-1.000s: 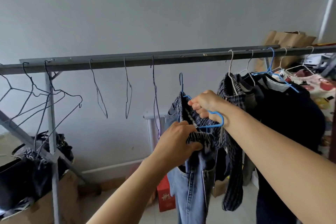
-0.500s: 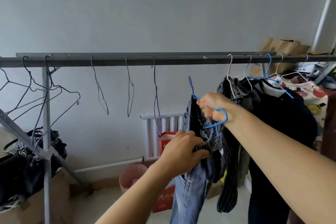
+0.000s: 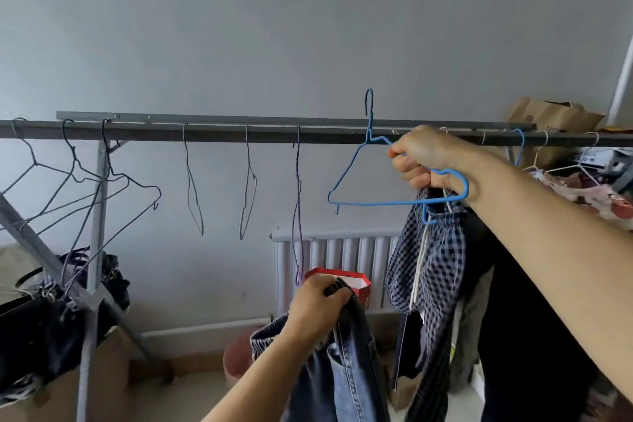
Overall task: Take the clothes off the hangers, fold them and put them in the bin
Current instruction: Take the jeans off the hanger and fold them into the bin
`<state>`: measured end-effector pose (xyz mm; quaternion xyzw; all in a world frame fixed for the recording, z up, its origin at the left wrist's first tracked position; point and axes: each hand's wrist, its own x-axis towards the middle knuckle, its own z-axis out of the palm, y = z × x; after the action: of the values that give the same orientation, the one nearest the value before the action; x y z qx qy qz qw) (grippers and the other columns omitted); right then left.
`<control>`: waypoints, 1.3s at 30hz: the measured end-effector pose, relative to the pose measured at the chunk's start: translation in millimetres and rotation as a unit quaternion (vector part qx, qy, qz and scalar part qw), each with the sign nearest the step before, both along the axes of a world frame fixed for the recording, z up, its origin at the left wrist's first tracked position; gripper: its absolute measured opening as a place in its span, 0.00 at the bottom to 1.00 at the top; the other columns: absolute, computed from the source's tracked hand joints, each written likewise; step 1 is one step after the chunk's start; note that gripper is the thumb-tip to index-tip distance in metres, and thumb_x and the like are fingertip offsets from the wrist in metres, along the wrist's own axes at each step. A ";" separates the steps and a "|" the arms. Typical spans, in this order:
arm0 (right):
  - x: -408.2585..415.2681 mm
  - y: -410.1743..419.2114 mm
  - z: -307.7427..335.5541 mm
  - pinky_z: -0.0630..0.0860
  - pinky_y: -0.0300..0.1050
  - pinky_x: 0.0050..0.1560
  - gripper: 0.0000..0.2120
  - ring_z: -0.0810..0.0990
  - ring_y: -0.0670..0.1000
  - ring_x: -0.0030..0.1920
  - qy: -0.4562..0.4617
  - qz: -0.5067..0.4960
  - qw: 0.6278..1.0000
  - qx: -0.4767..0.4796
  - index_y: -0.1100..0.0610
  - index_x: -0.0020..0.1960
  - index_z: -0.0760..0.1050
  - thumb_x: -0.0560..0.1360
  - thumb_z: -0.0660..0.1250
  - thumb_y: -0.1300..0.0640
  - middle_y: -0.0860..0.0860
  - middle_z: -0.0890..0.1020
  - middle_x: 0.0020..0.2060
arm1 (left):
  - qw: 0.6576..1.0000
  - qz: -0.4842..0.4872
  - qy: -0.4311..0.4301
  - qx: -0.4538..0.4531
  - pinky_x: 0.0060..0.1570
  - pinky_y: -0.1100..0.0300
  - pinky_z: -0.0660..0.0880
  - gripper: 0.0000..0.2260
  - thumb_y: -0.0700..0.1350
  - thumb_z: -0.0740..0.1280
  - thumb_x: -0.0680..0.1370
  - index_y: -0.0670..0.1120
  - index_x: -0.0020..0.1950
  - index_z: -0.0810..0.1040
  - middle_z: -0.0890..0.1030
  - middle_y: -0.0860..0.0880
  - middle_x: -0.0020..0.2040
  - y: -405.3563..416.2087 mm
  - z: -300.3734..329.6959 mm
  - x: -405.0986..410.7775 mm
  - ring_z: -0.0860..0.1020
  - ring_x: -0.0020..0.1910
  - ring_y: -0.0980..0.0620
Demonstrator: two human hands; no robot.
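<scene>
Grey wall behind the rail (image 3: 212, 130): our right hand (image 3: 423, 156) grips the blue hanger (image 3: 346, 178), bare, while our left hand (image 3: 317, 307) clutches the jeans (image 3: 346, 373) below.

Blue coated wire hanger (image 3: 397, 178); faded denim jeans (image 3: 346, 367); matt metal rail (image 3: 212, 132).
</scene>
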<state>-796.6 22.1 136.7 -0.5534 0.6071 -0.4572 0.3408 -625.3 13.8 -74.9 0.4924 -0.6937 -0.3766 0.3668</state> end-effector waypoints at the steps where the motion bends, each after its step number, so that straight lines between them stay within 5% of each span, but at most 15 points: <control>1: 2.0 -9.5 -5.7 0.50 0.33 0.20 0.14 0.52 0.44 0.19 0.002 -0.006 1.000 -0.011 0.54 0.36 0.61 0.78 0.48 0.66 0.46 0.60 0.18 | 1.000 0.002 0.005 0.003 0.40 0.53 0.78 0.07 0.50 0.68 0.73 0.48 0.39 0.81 0.81 0.51 0.34 1.6 1.9 3.9 0.79 0.34 0.50; 7: 10.8 -57.9 -33.1 0.51 0.34 0.22 0.16 0.53 0.46 0.19 -0.017 -0.051 0.998 -0.029 0.53 0.35 0.60 0.76 0.47 0.69 0.48 0.59 0.18 | 1.000 -0.005 0.014 -0.009 0.47 0.45 0.79 0.10 0.54 0.67 0.67 0.48 0.38 0.81 0.80 0.51 0.32 9.1 11.5 33.6 0.79 0.35 0.50; 19: 15.0 -90.2 -72.4 0.51 0.34 0.25 0.13 0.53 0.46 0.20 0.026 -0.090 0.996 -0.002 0.56 0.45 0.63 0.75 0.45 0.70 0.50 0.59 0.28 | 1.000 0.002 -0.022 0.002 0.34 0.60 0.67 0.11 0.50 0.69 0.71 0.41 0.38 0.79 0.75 0.53 0.28 11.1 16.8 48.0 0.71 0.29 0.53; 26: 20.5 -88.7 -77.8 0.52 0.34 0.26 0.12 0.52 0.46 0.26 0.068 -0.095 0.992 0.039 0.56 0.47 0.63 0.75 0.46 0.70 0.51 0.58 0.28 | 1.000 -0.002 -0.001 -0.018 0.37 0.57 0.72 0.13 0.53 0.69 0.67 0.43 0.39 0.82 0.77 0.48 0.30 -1.3 26.5 50.2 0.73 0.30 0.53; 29: 26.0 -86.1 -77.8 0.52 0.35 0.26 0.11 0.52 0.46 0.27 0.075 -0.087 0.992 0.048 0.57 0.47 0.64 0.76 0.47 0.69 0.51 0.59 0.29 | 1.000 0.006 0.004 -0.022 0.42 0.47 0.79 0.19 0.58 0.67 0.63 0.43 0.40 0.82 0.82 0.40 0.37 -3.3 28.3 49.9 0.76 0.32 0.52; 33: 17.8 -88.5 -78.9 0.61 0.40 0.28 0.11 0.64 0.51 0.27 0.180 -0.105 0.977 0.053 0.63 0.53 0.73 0.78 0.52 0.68 0.56 0.69 0.32 | 1.000 0.005 0.013 -0.019 0.43 0.44 0.79 0.17 0.57 0.67 0.64 0.45 0.41 0.83 0.83 0.41 0.39 2.8 36.2 52.5 0.77 0.32 0.49; 35: 12.2 -83.8 -82.5 0.69 0.44 0.38 0.11 0.73 0.56 0.38 0.296 -0.134 0.945 0.042 0.62 0.56 0.73 0.80 0.55 0.61 0.60 0.76 0.43 | 1.000 0.004 0.013 -0.023 0.43 0.44 0.80 0.14 0.55 0.69 0.67 0.46 0.40 0.84 0.84 0.41 0.38 6.9 43.5 55.6 0.79 0.32 0.45; 37: 16.1 -67.6 -84.8 0.68 0.48 0.46 0.12 0.75 0.59 0.51 0.411 -0.166 0.896 -0.022 0.60 0.59 0.70 0.82 0.53 0.54 0.58 0.74 0.54 | 0.999 0.004 0.021 -0.030 0.42 0.44 0.80 0.09 0.50 0.70 0.72 0.45 0.39 0.84 0.84 0.40 0.38 9.6 52.8 59.1 0.79 0.31 0.45; 39: 32.8 -44.9 -85.3 0.68 0.47 0.45 0.12 0.76 0.57 0.54 0.427 -0.139 0.879 -0.158 0.56 0.60 0.70 0.82 0.54 0.52 0.53 0.74 0.54 | 0.999 0.006 0.031 -0.038 0.41 0.45 0.80 0.08 0.45 0.71 0.75 0.43 0.39 0.84 0.84 0.39 0.38 10.4 62.9 63.7 0.80 0.32 0.44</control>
<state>-763.8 -22.9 51.3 -0.6512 0.6841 -0.3093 -0.1106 -561.6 24.2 -12.0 0.4703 -0.6930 -0.3629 0.4085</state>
